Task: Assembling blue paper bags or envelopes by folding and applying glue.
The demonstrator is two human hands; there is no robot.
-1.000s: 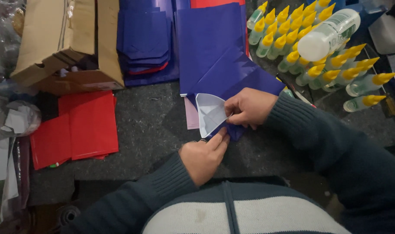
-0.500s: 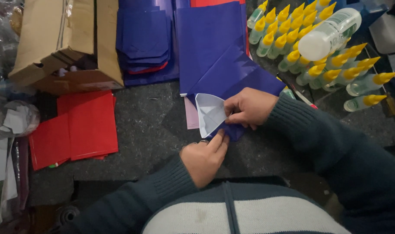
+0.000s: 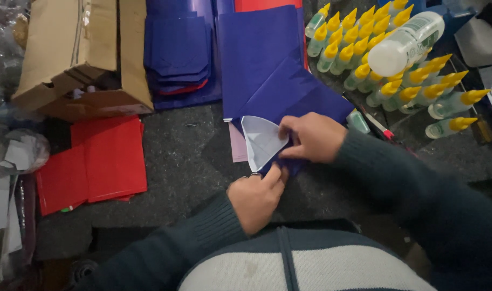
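Observation:
A purple paper sheet [image 3: 305,97] lies on the dark felt surface [image 3: 186,156], one corner folded over so its white underside [image 3: 263,141] shows. My right hand [image 3: 313,137] pinches the folded edge from the right. My left hand [image 3: 255,196] presses a fingertip on the lower tip of the fold. Both hands touch the same sheet. A pale pink paper edge [image 3: 237,146] sticks out just left of the fold.
Purple sheets [image 3: 259,54] and folded purple pieces [image 3: 178,51] lie at the back. A cardboard box [image 3: 81,56] stands back left, red sheets [image 3: 92,164] left. Several yellow-capped glue bottles [image 3: 397,70] and a larger clear bottle [image 3: 405,43] crowd the right.

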